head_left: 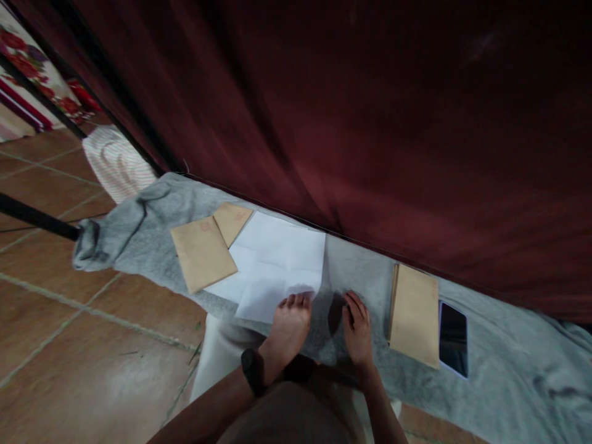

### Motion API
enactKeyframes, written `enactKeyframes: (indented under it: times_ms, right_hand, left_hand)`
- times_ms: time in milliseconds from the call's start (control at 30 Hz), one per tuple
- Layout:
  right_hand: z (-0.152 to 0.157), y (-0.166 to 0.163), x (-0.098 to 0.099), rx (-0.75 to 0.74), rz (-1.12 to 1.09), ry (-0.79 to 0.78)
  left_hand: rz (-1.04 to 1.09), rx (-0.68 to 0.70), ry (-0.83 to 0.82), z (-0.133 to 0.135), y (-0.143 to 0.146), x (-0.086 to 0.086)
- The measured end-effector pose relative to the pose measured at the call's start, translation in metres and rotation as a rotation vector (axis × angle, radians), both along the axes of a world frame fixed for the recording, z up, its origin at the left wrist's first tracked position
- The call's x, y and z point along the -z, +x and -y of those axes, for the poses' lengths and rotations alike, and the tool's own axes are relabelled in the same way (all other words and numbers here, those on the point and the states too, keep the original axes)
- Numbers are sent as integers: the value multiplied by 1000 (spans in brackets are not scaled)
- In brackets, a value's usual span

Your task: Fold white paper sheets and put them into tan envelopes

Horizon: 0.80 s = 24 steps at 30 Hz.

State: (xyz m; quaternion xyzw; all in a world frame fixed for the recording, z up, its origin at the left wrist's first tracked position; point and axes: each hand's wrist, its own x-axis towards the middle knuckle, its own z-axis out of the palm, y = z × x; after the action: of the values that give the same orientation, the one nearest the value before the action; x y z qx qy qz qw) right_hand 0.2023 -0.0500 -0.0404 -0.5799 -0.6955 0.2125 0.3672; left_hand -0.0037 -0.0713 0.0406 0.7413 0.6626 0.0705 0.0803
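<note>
On grey cloth [134,240], two tan paper envelopes [203,254] overlap creased white paper sheets [287,246], whose near edge the left hand [291,324] touches, its grip's closure unclear, while the right hand [357,330] curls loosely, grip parted, beside a flat tan rectangular stack [416,314].

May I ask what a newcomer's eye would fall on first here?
Probably the dark red fabric across most of the upper view. Below it, white paper sheets stand out on the gray cloth by the left hand, with two brown envelopes at their left. A dark-screened smartphone lies farther right.
</note>
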Motion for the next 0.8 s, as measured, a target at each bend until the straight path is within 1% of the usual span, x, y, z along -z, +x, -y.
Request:
enactKeyframes:
  times_ms: [67, 200, 267, 400, 500, 600, 700, 800]
  right_hand:
    - [-2, 5, -2, 47, -110, -63]
    - [-9, 14, -10, 147, -340, -254]
    - [-13, 17, -14, 185, -417, -320]
    - [-19, 24, -14, 222, -486, -370]
    - [-22, 31, -11, 210, -500, -369]
    - [-23, 37, -8, 239, -477, -333]
    - [-23, 40, -6, 281, -443, -312]
    - [-21, 39, -4, 316, -429, -268]
  left_hand:
    - [22, 72, 39, 5, 24, 1]
    - [8, 204, 68, 13, 61, 5]
    - [-15, 255, 84, 15, 74, 6]
    - [-50, 318, 125, 16, 92, 8]
    - [-48, 336, 151, 16, 99, 10]
    - [-8, 338, 156, 17, 98, 14]
    - [109, 355, 153, 17, 89, 18]
    - [190, 336, 146, 14, 73, 22]
